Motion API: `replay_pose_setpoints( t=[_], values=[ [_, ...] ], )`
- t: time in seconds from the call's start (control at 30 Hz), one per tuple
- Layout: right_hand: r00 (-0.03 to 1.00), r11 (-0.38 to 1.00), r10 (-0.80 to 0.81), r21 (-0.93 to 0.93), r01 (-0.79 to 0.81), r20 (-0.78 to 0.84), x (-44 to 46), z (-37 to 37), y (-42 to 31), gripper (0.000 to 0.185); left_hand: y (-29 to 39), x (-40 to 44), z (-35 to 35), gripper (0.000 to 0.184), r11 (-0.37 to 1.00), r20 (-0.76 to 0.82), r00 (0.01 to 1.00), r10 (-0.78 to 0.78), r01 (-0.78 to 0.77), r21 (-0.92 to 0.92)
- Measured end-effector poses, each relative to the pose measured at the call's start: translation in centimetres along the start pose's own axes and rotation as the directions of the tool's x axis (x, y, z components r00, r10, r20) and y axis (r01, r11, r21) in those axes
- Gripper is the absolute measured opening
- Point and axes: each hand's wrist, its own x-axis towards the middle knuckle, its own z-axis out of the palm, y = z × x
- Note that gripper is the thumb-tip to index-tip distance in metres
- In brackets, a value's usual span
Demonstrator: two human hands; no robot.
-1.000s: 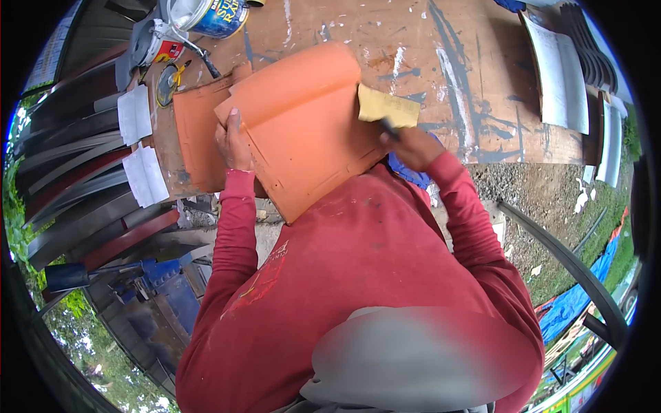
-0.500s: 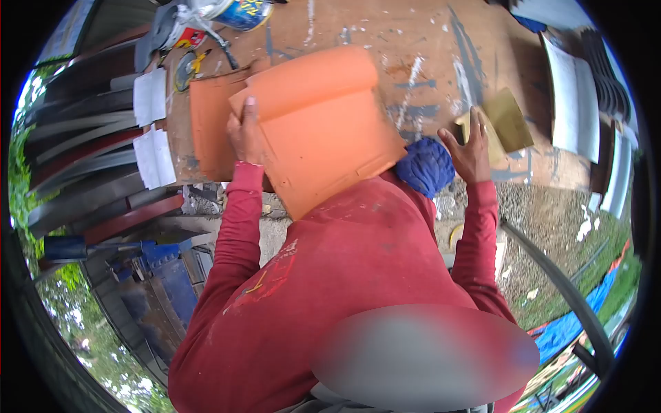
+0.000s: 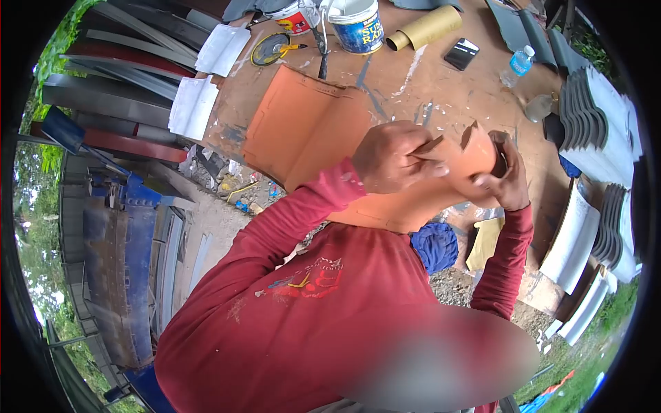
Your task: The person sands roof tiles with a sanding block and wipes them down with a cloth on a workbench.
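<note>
An orange curved tile (image 3: 406, 206) is held up in front of my chest, tilted, its curved end raised to the right. My left hand (image 3: 399, 157) is at the tile's near end, fingers bent and slightly blurred; what they pinch is hard to make out. Around the right side of the raised end, my right hand (image 3: 506, 173) grips the tile. A second orange tile (image 3: 303, 124) lies on the table to the left. Below the held tile are a blue cloth (image 3: 435, 246) and a yellow sanding sheet (image 3: 486, 242).
The paint-stained table (image 3: 468, 96) bears a blue-labelled bucket (image 3: 356, 27), a red-labelled bucket (image 3: 292, 17), a brown roll (image 3: 425, 29), a phone (image 3: 461, 54) and a bottle (image 3: 518, 65). Stacked grey-white sheets (image 3: 599, 131) stand at the right, long metal pieces (image 3: 124, 96) at the left.
The tile has been lifted and turned, its curved end now to the right. My right hand has left the sanding sheet and taken hold of the tile. The view has shifted and rotated.
</note>
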Motion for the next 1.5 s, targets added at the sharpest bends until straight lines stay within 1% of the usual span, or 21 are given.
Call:
replay_pose_setpoints(
  t=[0.07, 0.13, 0.17, 0.27, 0.3, 0.37, 0.43, 0.47, 0.53, 0.57, 0.67, 0.73, 0.77, 0.8, 0.83, 0.93, 1.03, 1.2, 1.3, 1.37, 1.5],
  values=[
    [0.999, 0.985, 0.027, 0.173, -0.018, -0.047, -0.5, 0.3, 0.4, 0.076, -1.2, -1.5, -0.8, 0.049, 0.989, -0.140, 0.982, 0.123, -0.133, -0.066],
    [0.992, 0.991, -0.064, -0.121, 0.051, -0.107, -1.0, 0.9, -0.6, 0.070, -3.2, -5.2, -3.0, 0.073, 0.998, -0.200, 0.980, 0.023, -0.013, 0.054],
    [0.987, 0.989, -0.096, -0.121, 0.081, -0.131, -1.0, 1.1, -1.0, 0.068, -4.6, -8.1, -3.1, 0.080, 0.970, -0.203, 0.961, -0.187, 0.148, -0.193],
    [0.980, 0.992, -0.115, -0.068, 0.105, -0.164, -2.3, 1.0, -1.0, 0.070, -6.8, -16.2, -2.3, 0.091, 0.611, 0.054, 0.804, -0.593, 0.493, -0.619],
    [0.977, 0.992, -0.105, -0.095, 0.089, -0.186, -3.0, 0.7, -0.3, 0.071, -6.6, -17.9, -1.2, 0.091, 0.602, 0.058, 0.800, -0.597, 0.495, -0.627],
    [0.968, 0.994, -0.089, -0.076, 0.073, -0.235, -3.8, 0.7, 0.1, 0.071, -6.2, -20.1, 1.6, 0.084, 0.283, 0.230, 0.844, -0.485, 0.400, -0.872],
    [0.958, 0.999, -0.027, 0.030, 0.037, -0.286, -4.4, 0.5, 0.0, 0.067, -7.0, -20.9, 3.6, 0.081, 0.259, 0.346, 0.815, -0.466, 0.499, -0.827],
    [0.963, 0.999, -0.030, 0.025, 0.038, -0.269, -4.3, 0.7, -0.1, 0.067, -7.5, -20.9, 4.4, 0.077, 0.259, 0.462, 0.775, -0.431, 0.597, -0.760],
    [0.941, 0.997, 0.024, 0.081, 0.004, -0.337, -3.9, 1.5, -1.1, 0.064, -8.0, -19.5, 4.9, 0.067, 0.357, 0.392, 0.783, -0.483, 0.585, -0.728],
    [0.937, 0.995, 0.088, 0.080, -0.064, -0.338, -3.6, 1.9, -1.9, 0.062, -8.1, -18.3, 4.3, 0.061, 0.484, 0.413, 0.694, -0.590, 0.713, -0.507],
    [0.936, 1.000, -0.007, 0.016, 0.013, -0.351, -3.9, 1.9, -3.4, 0.060, -6.5, -16.9, 3.4, 0.039, 0.598, 0.174, 0.727, -0.664, 0.656, -0.460],
    [0.910, 0.999, -0.034, 0.017, 0.045, -0.413, -3.7, 2.0, -6.0, 0.060, -5.6, -16.6, 2.4, 0.037, 0.493, -0.059, 0.782, -0.620, 0.330, -0.805],
    [0.907, 0.998, -0.061, -0.007, 0.064, -0.417, -3.3, 1.9, -7.4, 0.062, -5.7, -16.3, 0.7, 0.042, 0.527, -0.070, 0.792, -0.607, 0.335, -0.781],
    [0.902, 0.996, -0.086, -0.030, 0.081, -0.423, -2.9, 2.0, -8.8, 0.064, -4.9, -15.3, -2.4, 0.048, 0.746, -0.147, 0.839, -0.524, 0.369, -0.554],
    [0.868, 0.992, -0.094, 0.024, 0.121, -0.488, -2.0, 3.2, -10.6, 0.067, -4.2, -14.3, -5.1, 0.054, 0.891, -0.187, 0.888, -0.419, 0.363, -0.273],
    [0.792, 0.960, -0.030, 0.203, 0.192, -0.610, 1.0, 7.2, -12.9, 0.069, -3.9, -11.4, -9.8, 0.063, 0.900, -0.545, 0.756, -0.362, 0.132, -0.415],
    [0.799, 0.831, 0.223, 0.537, 0.143, -0.558, 3.6, 12.9, -10.6, 0.044, -6.2, -9.1, -15.0, 0.059, 0.942, -0.746, 0.625, -0.231, -0.050, -0.333],
    [0.826, 0.547, 0.437, 0.834, 0.069, -0.355, 7.8, 24.7, -2.5, 0.040, -16.9, -7.8, -22.8, 0.040, 0.973, -0.608, 0.762, -0.222, 0.216, -0.085],
    [0.669, 0.692, 0.667, 0.605, -0.393, -0.328, 8.4, 28.1, 0.1, 0.057, -25.8, -9.1, -22.4, 0.042, 0.916, -0.504, 0.790, -0.349, 0.401, -0.006],
    [0.744, 0.796, 0.604, 0.256, -0.548, -0.286, 8.1, 28.9, 3.2, 0.070, -28.2, -9.2, -21.8, 0.045, 0.883, -0.397, 0.814, -0.425, 0.468, 0.014],
    [0.783, 0.723, 0.529, -0.310, -0.617, -0.326, 7.4, 29.7, 4.1, 0.075, -30.8, -10.7, -19.3, 0.045, 0.798, -0.348, 0.758, -0.551, 0.601, 0.044]
  ],
)
